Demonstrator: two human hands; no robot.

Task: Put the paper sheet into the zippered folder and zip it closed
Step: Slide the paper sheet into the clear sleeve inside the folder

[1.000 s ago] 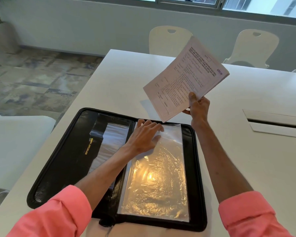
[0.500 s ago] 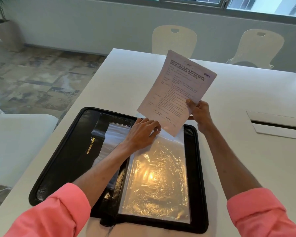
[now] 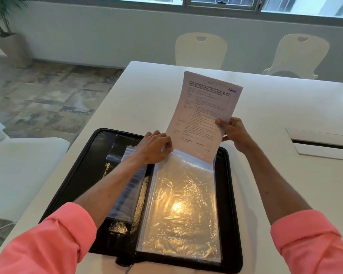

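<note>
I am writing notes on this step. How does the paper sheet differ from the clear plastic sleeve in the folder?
The paper sheet is opaque white with printed text; the plastic sleeve is transparent, wrinkled and glaring. The sheet is held raised by the right hand; the sleeve lies flat, its top pinched by the left hand. Both are similar-sized rectangles.

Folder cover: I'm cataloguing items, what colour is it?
Black, with small yellow lettering on the folder inside; the head view shows it.

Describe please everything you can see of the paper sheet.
The paper sheet is white and thin, printed with small dark text and a purple logo at its top right corner. It stands nearly upright, tilted, over the far end of the open folder. The right hand pinches its right edge; its bottom edge enters the clear plastic sleeve, beside the left hand.
</note>
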